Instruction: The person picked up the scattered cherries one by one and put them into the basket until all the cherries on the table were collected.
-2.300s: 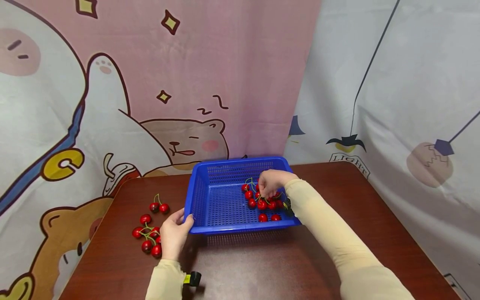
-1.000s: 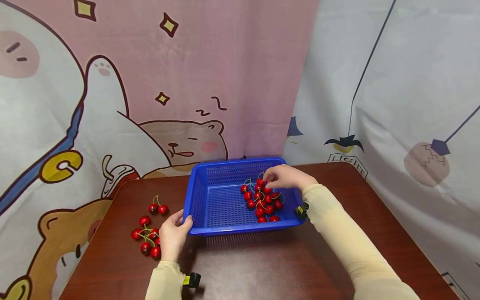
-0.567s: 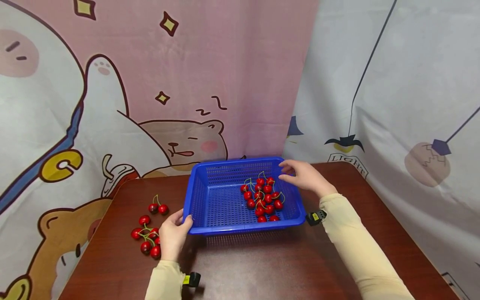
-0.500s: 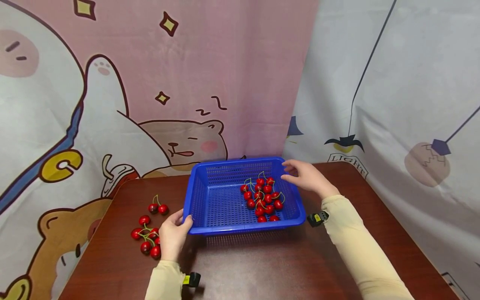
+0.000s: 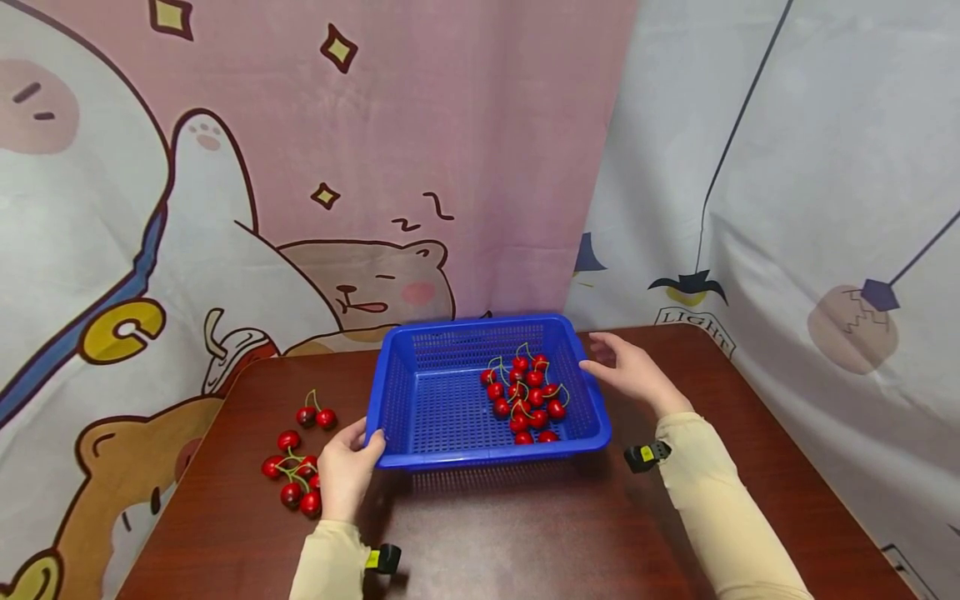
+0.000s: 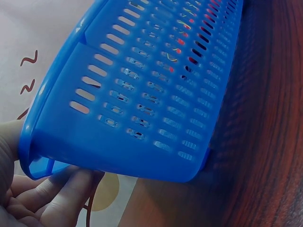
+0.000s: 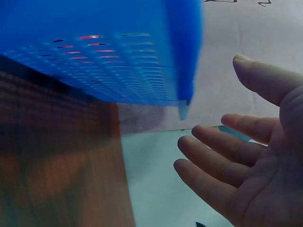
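Observation:
A blue plastic basket with slotted walls stands at the middle of the table. My left hand grips its near left corner, thumb over the rim and fingers beneath, as the left wrist view also shows. Several red cherries with green stems lie in the right half of the basket. Beside the basket's right rim, my right hand is held with fingers spread and nothing in it. In the right wrist view the fingers are apart from the basket wall.
Left of the basket, a cherry pair and a cluster of several cherries lie on the brown table. A patterned curtain hangs right behind the table.
My right hand let go of cherries in the basket, rose out and moved right past the rim, its fingers opening. The left hand kept its grip on the corner.

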`<state>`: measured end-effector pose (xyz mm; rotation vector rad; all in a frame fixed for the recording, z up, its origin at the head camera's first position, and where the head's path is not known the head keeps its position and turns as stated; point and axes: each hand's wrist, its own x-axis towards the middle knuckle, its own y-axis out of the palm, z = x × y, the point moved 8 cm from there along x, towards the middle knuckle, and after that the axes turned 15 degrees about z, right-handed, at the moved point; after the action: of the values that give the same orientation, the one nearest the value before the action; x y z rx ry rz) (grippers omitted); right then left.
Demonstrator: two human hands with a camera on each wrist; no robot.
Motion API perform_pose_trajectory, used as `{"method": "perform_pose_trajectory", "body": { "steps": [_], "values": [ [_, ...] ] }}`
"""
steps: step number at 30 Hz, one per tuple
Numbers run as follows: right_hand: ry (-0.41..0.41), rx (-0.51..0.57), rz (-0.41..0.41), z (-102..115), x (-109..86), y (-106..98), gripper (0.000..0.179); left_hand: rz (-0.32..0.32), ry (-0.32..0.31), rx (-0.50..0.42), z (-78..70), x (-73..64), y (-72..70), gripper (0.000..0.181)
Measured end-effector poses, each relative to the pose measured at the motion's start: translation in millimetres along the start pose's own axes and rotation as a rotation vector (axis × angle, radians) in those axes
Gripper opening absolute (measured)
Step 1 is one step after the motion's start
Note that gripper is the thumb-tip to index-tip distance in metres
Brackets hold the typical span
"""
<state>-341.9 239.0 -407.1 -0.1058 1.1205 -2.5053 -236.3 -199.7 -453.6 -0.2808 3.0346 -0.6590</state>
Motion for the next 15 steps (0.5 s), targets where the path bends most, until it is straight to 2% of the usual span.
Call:
{"method": "perform_pose_trajectory", "body": {
  "steps": [8, 15],
  "values": [
    [0.1, 0.101, 0.032, -19.3, -3.0, 16.4, 0.077, 0.004, 0.006, 0.008, -0.8, 0.1, -0.6, 0.038],
    [0.109, 0.235, 0.073, -28.9, -0.2, 29.5, 0.074, 0.014, 0.008, 0.014, -1.4, 0.3, -0.7, 0.038]
  ]
}}
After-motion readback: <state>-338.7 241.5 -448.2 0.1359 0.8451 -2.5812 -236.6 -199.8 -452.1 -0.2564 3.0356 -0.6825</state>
